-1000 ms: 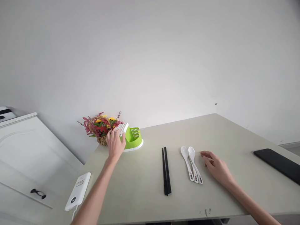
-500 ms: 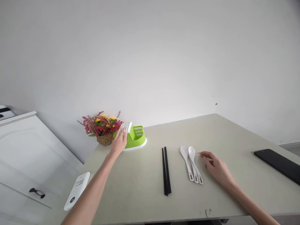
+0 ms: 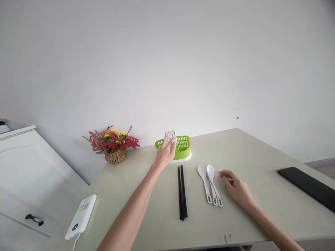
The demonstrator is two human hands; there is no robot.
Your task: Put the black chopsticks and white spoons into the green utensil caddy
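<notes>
On table (image 3: 115,202), near the rear edge, touches green caddy (image 3: 183,154) at its white top (image 3: 171,134) with left hand (image 3: 164,154), whether clenched or not cannot tell, and rests right hand (image 3: 239,190), released and loosely curled, beside white spoons (image 3: 210,170), right of black chopsticks (image 3: 180,193).

wicker basket (image 3: 116,156) of flowers, white power bank (image 3: 81,216), black phone (image 3: 306,186), white cabinet (image 3: 34,174)

green caddy (image 3: 183,153): white base, slotted white centre, upright, left fingers (image 3: 172,142) at its top | three white spoons (image 3: 206,187): printed handles, two overlapping, flat on counter (image 3: 235,150), near right fingers (image 3: 223,173) | black chopsticks (image 3: 182,195): flat, bunched beside spoons
</notes>
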